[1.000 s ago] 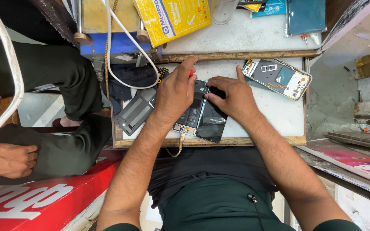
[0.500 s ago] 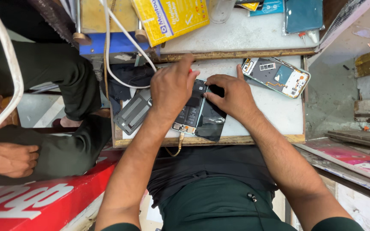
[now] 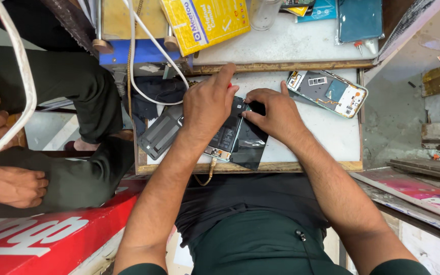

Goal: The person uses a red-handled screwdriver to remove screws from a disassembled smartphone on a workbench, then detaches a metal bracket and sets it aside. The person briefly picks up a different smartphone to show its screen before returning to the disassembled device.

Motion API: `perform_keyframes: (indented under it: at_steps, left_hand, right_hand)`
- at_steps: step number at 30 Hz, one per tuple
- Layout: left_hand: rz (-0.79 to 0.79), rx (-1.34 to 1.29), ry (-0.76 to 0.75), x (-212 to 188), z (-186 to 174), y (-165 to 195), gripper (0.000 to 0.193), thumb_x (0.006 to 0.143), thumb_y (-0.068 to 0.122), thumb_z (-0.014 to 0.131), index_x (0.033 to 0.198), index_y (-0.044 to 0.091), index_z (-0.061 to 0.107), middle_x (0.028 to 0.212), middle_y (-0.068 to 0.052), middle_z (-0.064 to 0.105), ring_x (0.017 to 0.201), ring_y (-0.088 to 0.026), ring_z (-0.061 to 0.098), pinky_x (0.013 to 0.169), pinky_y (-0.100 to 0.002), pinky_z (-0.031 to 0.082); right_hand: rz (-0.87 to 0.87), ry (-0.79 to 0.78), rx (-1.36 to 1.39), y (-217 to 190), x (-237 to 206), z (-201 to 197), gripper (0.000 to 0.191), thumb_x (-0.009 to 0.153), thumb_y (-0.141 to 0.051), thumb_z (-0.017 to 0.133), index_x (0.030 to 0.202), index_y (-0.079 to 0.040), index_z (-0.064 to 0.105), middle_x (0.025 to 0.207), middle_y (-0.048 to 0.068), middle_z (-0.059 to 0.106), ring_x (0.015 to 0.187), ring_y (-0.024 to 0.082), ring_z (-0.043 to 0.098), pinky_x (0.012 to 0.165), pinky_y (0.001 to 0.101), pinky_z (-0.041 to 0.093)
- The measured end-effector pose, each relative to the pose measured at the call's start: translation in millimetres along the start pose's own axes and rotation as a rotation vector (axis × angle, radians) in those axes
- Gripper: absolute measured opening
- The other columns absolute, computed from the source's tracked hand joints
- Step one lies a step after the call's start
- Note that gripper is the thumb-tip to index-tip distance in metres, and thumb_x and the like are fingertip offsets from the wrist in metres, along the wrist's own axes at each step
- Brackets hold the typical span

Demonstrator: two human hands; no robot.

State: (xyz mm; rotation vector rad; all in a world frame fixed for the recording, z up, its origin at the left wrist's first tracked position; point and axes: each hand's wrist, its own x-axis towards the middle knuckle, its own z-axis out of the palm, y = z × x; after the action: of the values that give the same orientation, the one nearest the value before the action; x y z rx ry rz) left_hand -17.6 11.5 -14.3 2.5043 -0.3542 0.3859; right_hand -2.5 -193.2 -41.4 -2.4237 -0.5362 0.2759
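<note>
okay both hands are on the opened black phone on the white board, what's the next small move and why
Probably keep the right hand pressing the opened black phone flat on the white wooden-framed board while the left hand works its red-tipped tool at the upper edge. Both hands already cover the phone, and it lies loose on a dark sheet, so it could slide.

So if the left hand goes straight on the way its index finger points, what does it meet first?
Probably the wooden strip at the far edge of the white work board, then the yellow printed packet beyond it; the left hand points up-frame, though depth is unclear.
</note>
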Motion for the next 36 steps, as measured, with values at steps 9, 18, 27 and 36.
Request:
perform_keyframes:
  at_steps: [9, 18, 27, 36]
  left_hand:
    - [-0.042, -0.023, 0.017, -0.2, 3.6, -0.3, 0.046, 0.096, 0.019, 0.074, 0.135, 0.012, 0.051, 0.101, -0.012, 0.073, 0.087, -0.037, 0.073, 0.073, -0.047, 0.058]
    - [-0.046, -0.025, 0.022, 4.0, 4.7, -3.9, 0.053, 0.093, 0.017, 0.076, 0.137, 0.010, 0.049, 0.097, -0.015, 0.073, 0.084, -0.039, 0.072, 0.068, -0.049, 0.056]
    - [-0.069, -0.163, 0.149, -6.1, 10.9, -2.7, 0.052, 0.095, 0.017, 0.078, 0.138, 0.011, 0.050, 0.090, -0.009, 0.072, 0.082, -0.033, 0.074, 0.068, -0.044, 0.058]
    - [-0.040, -0.155, 0.093, -7.3, 19.1, -1.4, 0.054, 0.094, 0.018, 0.079, 0.138, 0.011, 0.048, 0.088, -0.009, 0.072, 0.077, -0.033, 0.073, 0.065, -0.044, 0.057]
  right_hand:
    - [-0.023, 0.048, -0.006, -1.5, -2.0, 1.0, 0.034, 0.082, -0.028, 0.084, 0.111, -0.013, 0.074, 0.119, 0.004, 0.075, 0.113, 0.026, 0.068, 0.121, 0.0693, 0.018]
    - [-0.048, -0.023, 0.030, -4.2, 7.6, -3.1, 0.032, 0.077, -0.023, 0.085, 0.101, -0.008, 0.070, 0.120, 0.009, 0.067, 0.118, 0.033, 0.061, 0.114, 0.0714, 0.025]
    - [-0.082, -0.034, 0.044, 1.5, 9.1, -3.3, 0.035, 0.077, -0.026, 0.086, 0.101, -0.009, 0.068, 0.123, 0.010, 0.066, 0.120, 0.034, 0.059, 0.113, 0.0689, 0.028]
    - [-0.044, -0.041, 0.056, -0.2, 8.5, -3.3, 0.034, 0.078, -0.025, 0.086, 0.103, -0.009, 0.068, 0.124, 0.008, 0.066, 0.122, 0.032, 0.059, 0.115, 0.0701, 0.024]
